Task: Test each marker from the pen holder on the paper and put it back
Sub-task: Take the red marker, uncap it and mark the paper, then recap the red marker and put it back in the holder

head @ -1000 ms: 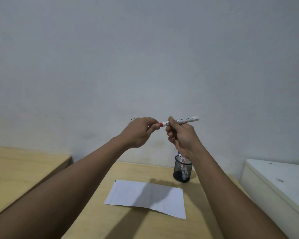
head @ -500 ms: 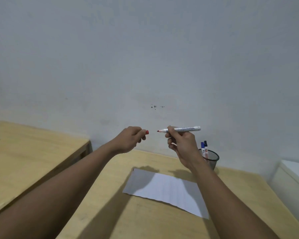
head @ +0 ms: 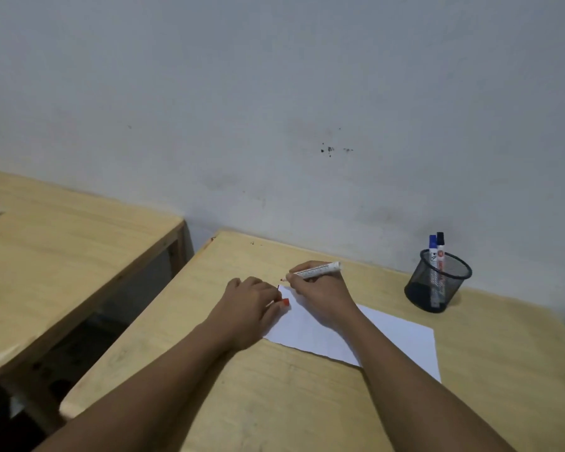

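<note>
At the far left stands a second wooden desk (head: 62,252), pale and bare but for a corner of something flat at its left edge; a dark gap separates it from the main wooden desk (head: 274,402), and both sit against a grey-white wall (head: 274,93) that carries a few dark specks.

On the main desk, the left hand (head: 247,308) rests at the left edge of the white sheet of paper (head: 388,340), fingers curled around a red cap (head: 285,301).

Just beside it, the right hand (head: 320,291) grips the uncapped red marker (head: 313,271), which lies nearly level, its red tip pointing left just above the paper's far left corner; whether it touches the sheet cannot be told.

Further right, well apart from the hands, a black mesh pen holder (head: 437,282) stands upright near the wall, with a blue-capped marker (head: 433,246) and a black-capped marker (head: 440,243) inside.
</note>
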A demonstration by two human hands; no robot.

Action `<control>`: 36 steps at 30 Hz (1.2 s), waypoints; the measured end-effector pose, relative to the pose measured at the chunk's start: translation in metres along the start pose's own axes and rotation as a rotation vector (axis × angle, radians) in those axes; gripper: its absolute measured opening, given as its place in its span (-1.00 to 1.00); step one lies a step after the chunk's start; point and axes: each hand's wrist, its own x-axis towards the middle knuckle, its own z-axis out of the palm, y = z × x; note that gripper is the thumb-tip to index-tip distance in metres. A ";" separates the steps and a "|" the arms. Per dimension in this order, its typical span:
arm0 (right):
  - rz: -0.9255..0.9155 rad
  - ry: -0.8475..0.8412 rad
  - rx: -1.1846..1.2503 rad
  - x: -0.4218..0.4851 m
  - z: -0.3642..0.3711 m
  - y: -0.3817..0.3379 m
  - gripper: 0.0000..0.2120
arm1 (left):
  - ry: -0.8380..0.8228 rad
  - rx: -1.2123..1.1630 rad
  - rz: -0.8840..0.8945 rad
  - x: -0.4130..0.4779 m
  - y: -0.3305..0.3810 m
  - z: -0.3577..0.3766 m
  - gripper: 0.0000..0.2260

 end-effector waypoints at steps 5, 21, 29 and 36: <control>-0.014 0.069 -0.058 0.007 0.008 0.017 -0.93 | 0.090 0.033 0.078 -0.002 -0.005 0.006 -0.65; -0.024 0.036 -0.119 0.012 0.011 0.024 -0.87 | 0.085 -0.036 0.007 -0.002 -0.004 0.010 -0.62; -0.022 0.023 -0.119 0.012 0.011 0.024 -0.85 | 0.090 -0.029 0.006 -0.001 -0.003 0.010 -0.61; -0.007 -0.059 -0.086 0.011 0.007 0.024 -0.81 | 0.100 -0.025 0.015 -0.002 -0.002 0.008 -0.65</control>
